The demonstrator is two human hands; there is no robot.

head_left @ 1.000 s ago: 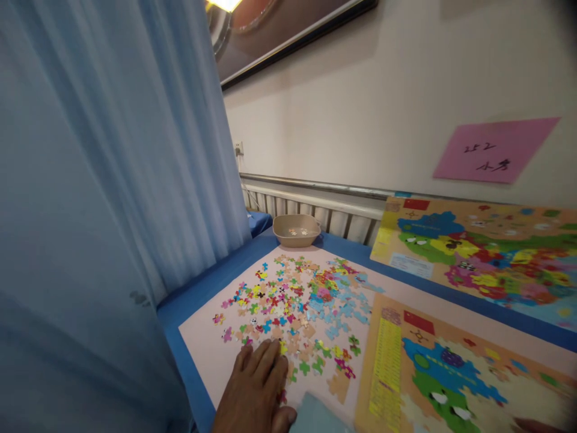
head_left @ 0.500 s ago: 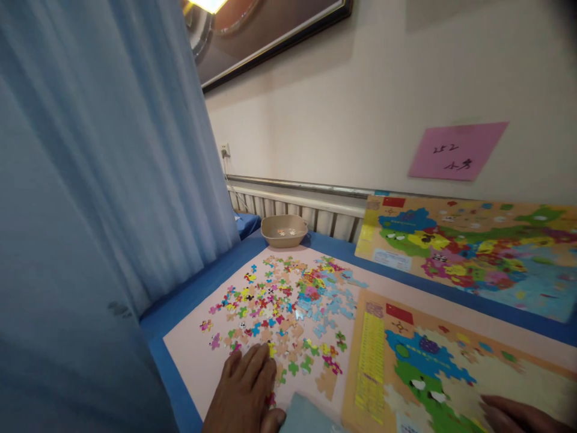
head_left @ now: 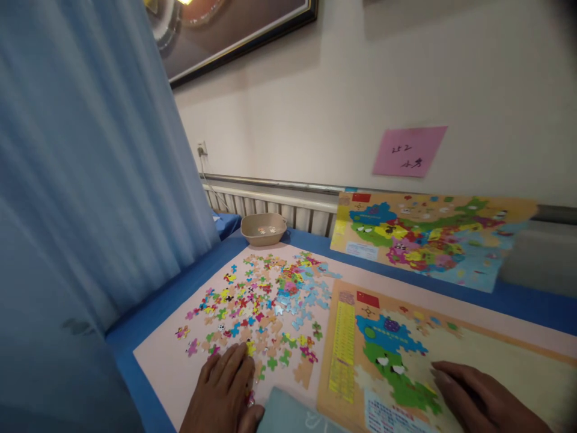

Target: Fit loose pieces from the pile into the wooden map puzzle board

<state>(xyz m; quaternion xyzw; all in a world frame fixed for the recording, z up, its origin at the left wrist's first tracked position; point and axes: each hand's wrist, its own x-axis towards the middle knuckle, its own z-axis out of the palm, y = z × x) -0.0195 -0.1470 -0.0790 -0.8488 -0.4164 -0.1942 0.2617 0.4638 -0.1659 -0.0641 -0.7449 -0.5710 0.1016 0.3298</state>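
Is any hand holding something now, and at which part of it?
Nothing is held. The left hand lies flat on loose puzzle pieces; the right hand rests on the puzzle board.

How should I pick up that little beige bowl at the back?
Grip the beige bowl by its rim, coming from above. It sits upright and open-topped on the blue table, with low sloping walls, so thumb outside and fingers just inside the near rim should hold. A few puzzle pieces lie inside, so keep it level.

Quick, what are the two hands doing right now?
Left hand: open, flat on loose puzzle pieces, gripping nothing.
Right hand: open, fingers resting on the puzzle board, holding nothing.
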